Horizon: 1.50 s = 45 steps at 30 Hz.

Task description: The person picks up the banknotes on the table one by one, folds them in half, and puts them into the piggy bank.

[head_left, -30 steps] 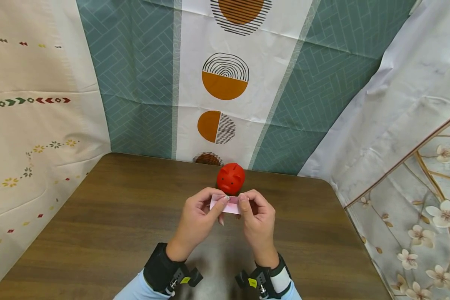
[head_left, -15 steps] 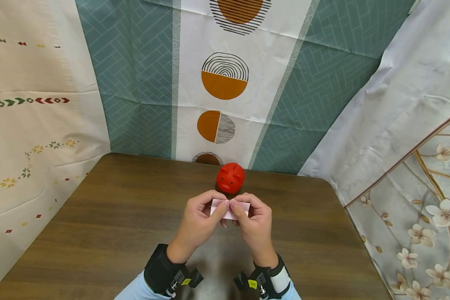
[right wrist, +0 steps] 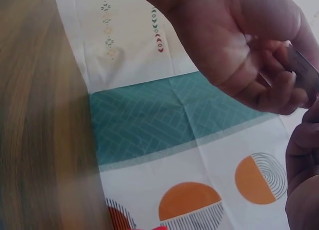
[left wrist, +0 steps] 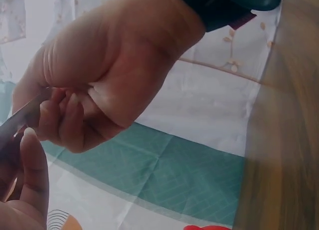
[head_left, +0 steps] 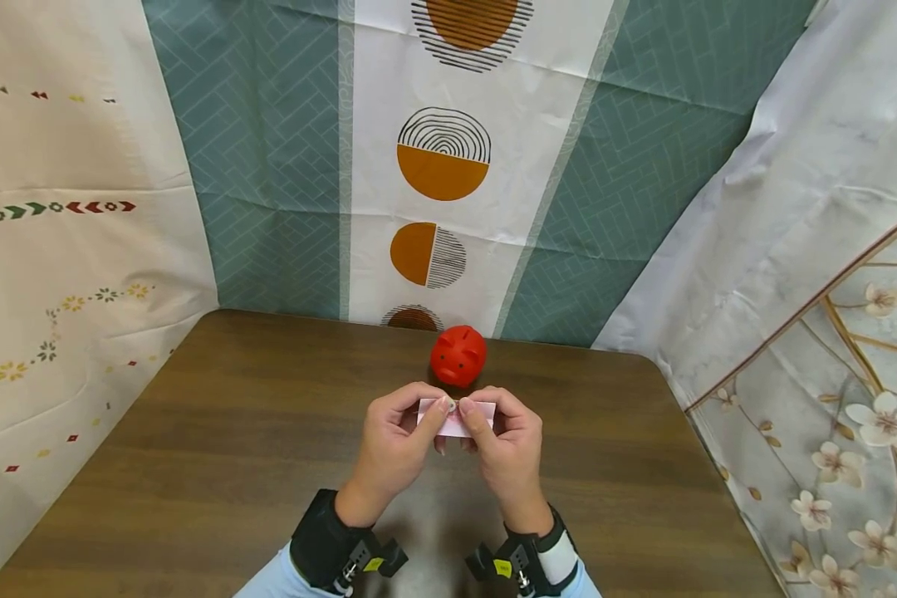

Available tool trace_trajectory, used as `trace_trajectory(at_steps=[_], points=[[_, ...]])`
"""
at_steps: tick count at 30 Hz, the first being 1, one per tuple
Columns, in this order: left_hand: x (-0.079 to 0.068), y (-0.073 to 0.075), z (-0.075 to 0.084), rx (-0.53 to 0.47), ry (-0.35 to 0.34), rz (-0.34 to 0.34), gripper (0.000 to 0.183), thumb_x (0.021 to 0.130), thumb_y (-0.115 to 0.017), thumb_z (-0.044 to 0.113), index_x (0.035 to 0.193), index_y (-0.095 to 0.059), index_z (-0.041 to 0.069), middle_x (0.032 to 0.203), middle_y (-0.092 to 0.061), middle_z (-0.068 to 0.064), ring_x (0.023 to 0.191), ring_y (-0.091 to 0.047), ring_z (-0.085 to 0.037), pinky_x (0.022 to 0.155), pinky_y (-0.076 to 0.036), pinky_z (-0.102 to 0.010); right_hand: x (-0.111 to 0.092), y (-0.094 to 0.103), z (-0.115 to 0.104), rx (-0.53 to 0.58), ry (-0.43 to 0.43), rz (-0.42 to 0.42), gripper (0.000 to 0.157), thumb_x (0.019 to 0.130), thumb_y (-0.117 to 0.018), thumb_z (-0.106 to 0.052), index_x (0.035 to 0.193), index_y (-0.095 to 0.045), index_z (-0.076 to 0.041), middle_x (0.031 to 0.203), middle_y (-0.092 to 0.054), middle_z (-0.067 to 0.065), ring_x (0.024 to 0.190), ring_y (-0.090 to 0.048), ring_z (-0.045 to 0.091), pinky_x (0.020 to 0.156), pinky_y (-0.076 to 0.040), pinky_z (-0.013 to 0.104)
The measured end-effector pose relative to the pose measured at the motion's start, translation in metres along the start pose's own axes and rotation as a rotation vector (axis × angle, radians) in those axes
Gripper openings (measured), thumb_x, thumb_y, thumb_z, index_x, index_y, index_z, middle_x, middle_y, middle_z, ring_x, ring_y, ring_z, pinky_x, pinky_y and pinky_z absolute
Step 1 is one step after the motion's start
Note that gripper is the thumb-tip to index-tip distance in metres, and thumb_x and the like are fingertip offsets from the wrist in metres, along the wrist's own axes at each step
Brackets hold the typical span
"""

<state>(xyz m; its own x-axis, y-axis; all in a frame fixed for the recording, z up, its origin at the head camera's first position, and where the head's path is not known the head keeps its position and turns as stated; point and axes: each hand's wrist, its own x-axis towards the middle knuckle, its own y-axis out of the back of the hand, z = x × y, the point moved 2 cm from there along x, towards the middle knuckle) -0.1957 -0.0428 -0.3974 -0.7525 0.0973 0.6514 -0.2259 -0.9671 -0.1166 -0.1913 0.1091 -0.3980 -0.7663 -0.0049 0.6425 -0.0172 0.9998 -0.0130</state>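
Note:
Between both hands is a small folded pink-and-white paper note (head_left: pixel 454 427), held over the table. My left hand (head_left: pixel 390 442) pinches its left half, thumb on the face towards me and fingers behind. My right hand (head_left: pixel 514 453) pinches the right half likewise. The thumb tips nearly meet near the top edge. In the right wrist view the paper note (right wrist: pixel 304 73) looks dark, with faint print, and sticks out from the curled fingers of the left hand (right wrist: pixel 249 55). The left wrist view shows the right hand (left wrist: pixel 99 65) across from it, gripping the note.
Just beyond the hands, a red piggy bank (head_left: pixel 458 357) stands on the brown wooden table (head_left: pixel 284 374), its top slot visible. Patterned cloths hang behind the table (head_left: pixel 419 166) and along both sides. Each wrist wears a black strap with a small camera.
The right hand has shifted slightly left, bringing the thumbs together at the note's middle. The note has tilted to show a paler face. Over the last half second the thumbs part slightly.

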Motion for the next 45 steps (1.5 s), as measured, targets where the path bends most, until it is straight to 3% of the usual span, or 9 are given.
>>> trace_trajectory(at_steps=[5,21,31,45], points=[[-0.0018,0.0008,-0.0007,0.003,0.039,0.013,0.010,0.097,-0.063,-0.006,0.102,-0.070,-0.002,0.087,-0.067,-0.019,0.057,-0.057,-0.020,0.051,-0.056,-0.029,-0.0013,0.0025,0.0002,-0.002,-0.012,0.016,0.005,0.097,-0.063,0.004,0.098,-0.067,0.008,0.079,-0.064,0.006,0.057,-0.054,0.017,0.047,-0.050,0.024],[0.0010,0.0058,0.0029,-0.036,0.008,0.061,0.011,0.098,-0.058,-0.009,0.100,-0.069,-0.009,0.083,-0.067,-0.022,0.048,-0.056,-0.021,0.047,-0.055,-0.029,0.0012,0.0083,-0.0014,0.044,-0.019,0.065,0.012,0.099,-0.061,0.000,0.097,-0.064,0.011,0.079,-0.066,-0.004,0.052,-0.052,0.016,0.044,-0.047,0.022],[0.0011,0.0076,0.0015,-0.043,0.007,0.090,0.010,0.098,-0.058,-0.008,0.098,-0.068,-0.009,0.081,-0.066,-0.021,0.048,-0.056,-0.020,0.047,-0.055,-0.029,0.0034,0.0100,-0.0015,0.061,-0.041,0.083,0.018,0.101,-0.061,-0.003,0.092,-0.063,0.013,0.068,-0.061,0.002,0.048,-0.050,0.016,0.041,-0.041,0.022],[0.0006,0.0072,0.0031,-0.017,0.016,0.067,0.009,0.096,-0.062,-0.008,0.101,-0.070,-0.005,0.086,-0.067,-0.021,0.050,-0.058,-0.020,0.049,-0.056,-0.029,0.0018,0.0091,-0.0038,0.024,-0.065,0.104,0.015,0.099,-0.062,0.000,0.095,-0.065,0.014,0.073,-0.066,-0.005,0.048,-0.052,0.015,0.043,-0.044,0.020]])
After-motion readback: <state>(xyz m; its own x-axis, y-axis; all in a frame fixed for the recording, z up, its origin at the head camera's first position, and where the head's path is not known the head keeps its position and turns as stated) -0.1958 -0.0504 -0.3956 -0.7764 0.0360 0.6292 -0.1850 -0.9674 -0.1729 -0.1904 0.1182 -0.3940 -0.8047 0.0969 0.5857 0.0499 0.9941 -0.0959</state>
